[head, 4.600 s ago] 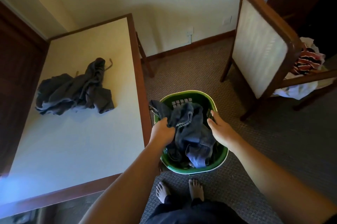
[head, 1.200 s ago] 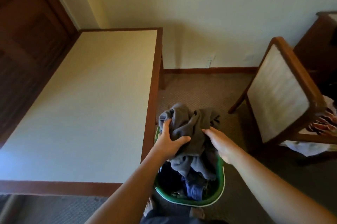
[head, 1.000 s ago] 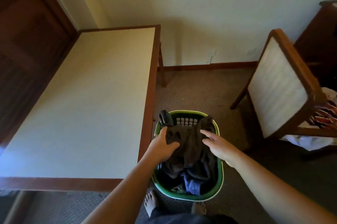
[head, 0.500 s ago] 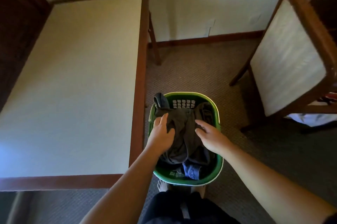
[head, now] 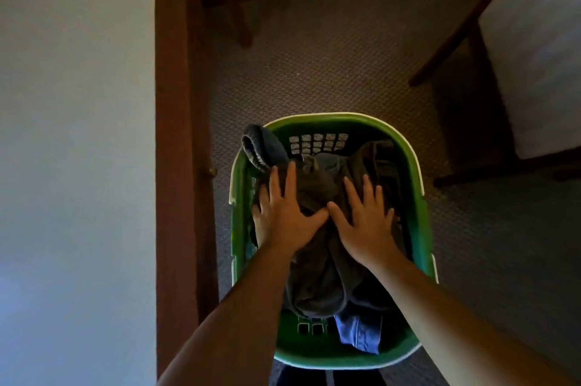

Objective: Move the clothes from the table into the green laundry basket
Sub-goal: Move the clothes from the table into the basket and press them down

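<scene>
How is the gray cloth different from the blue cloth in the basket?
The gray cloth lies on top and shows a lot; the blue cloth only peeks out under it at the near end. The left hand and right hand press flat on the gray cloth; nothing touches the blue cloth. Both lie inside the green basket.

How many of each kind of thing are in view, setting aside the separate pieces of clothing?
Hands: 2, the left hand and the right hand, both flat on the clothes
Basket: 1
Table: 1
Chair: 1
Total: 5
</scene>
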Available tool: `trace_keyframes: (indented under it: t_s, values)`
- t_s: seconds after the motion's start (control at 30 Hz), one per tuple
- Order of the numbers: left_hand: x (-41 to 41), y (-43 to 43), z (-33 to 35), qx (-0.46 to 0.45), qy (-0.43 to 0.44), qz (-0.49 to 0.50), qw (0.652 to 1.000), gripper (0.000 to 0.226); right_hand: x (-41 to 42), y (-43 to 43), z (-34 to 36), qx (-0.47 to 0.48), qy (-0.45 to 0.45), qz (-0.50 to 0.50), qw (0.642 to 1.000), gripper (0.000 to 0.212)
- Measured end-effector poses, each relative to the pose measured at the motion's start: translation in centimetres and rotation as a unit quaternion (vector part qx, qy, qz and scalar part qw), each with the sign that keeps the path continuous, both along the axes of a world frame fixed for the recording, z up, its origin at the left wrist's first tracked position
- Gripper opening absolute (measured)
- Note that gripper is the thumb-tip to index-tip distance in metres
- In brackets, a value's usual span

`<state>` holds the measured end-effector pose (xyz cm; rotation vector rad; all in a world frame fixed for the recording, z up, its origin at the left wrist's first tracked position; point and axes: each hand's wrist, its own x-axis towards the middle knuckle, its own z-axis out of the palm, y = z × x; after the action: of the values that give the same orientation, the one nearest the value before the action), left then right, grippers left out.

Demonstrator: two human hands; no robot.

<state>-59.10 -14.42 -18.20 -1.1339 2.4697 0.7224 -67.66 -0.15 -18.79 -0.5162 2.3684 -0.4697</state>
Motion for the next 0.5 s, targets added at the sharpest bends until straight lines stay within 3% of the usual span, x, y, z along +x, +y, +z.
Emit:
trace_keyframes:
  t_s: [0.13, 0.3, 0.5]
  values:
    - [-2.4, -1.4, -4.4, 0.088, -0.051, -0.016, 0.995, 0.103, -0.9, -0.5, -5.1, -0.028, 0.026, 0.023, 0.999, 0.066]
    - [-3.8, -3.8, -11.5, 0.157, -0.026, 0.017, 0.987, 0.085, -2.0, -1.8, -10.4, -0.081, 0.010, 0.011, 0.997, 0.063]
    - [-5.3, -3.9, -16.7, 0.065, -0.052, 0.009, 0.996, 0.069, -4.1, -2.6, -17.8, -0.108, -0.015, 0.034, 0.993, 0.063]
